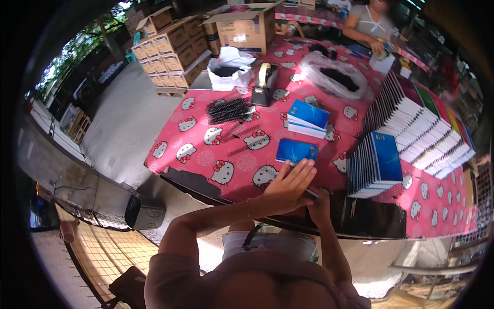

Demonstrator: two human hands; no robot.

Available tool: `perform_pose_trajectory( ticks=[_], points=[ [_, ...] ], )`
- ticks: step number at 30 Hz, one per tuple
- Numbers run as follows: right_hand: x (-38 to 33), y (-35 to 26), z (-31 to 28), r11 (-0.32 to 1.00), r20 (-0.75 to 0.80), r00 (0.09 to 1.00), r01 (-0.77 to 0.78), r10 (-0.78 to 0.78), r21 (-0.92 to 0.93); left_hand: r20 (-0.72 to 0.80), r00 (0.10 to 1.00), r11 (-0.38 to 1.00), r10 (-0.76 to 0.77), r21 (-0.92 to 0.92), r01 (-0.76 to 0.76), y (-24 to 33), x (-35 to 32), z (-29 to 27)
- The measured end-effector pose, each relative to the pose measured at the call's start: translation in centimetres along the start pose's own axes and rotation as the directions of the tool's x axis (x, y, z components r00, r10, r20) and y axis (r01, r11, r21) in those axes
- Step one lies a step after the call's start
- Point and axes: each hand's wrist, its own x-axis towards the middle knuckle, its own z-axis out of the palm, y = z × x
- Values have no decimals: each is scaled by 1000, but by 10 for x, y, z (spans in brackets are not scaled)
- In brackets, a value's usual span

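My left hand [292, 185] is stretched out with its fingers straight, reaching over the near edge of a blue-covered notebook [296, 149] at the front of the table. Just right of it and lower, my right hand [320, 205] is curled round a narrow dark piece [311, 193]; what it is I cannot make out, as the left hand partly covers it. Beyond lies a small stack of blue-covered notebooks [307, 117]. To the left are a pile of black binding coils [228, 110] and a few loose coils [242, 138].
Spiral-bound notebooks stand in a blue stack [386, 154] and a larger mixed-colour stack [427, 129] at right. Farther back are a tape dispenser [263, 87], a white bag [229, 64], a clear bag of black coils [334, 77], cartons [172, 51] and another person [368, 26].
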Motion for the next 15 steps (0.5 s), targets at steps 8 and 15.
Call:
perform_pose_trajectory(
  ticks=[8,15],
  points=[
    [-6,1,-6,958,64,970,-240,233,156,51,999,997,19,79,-23,14,-2,0],
    [1,-7,-10,989,31,992,-123,121,79,36,999,998,40,49,-42,8,4,12]
  ],
)
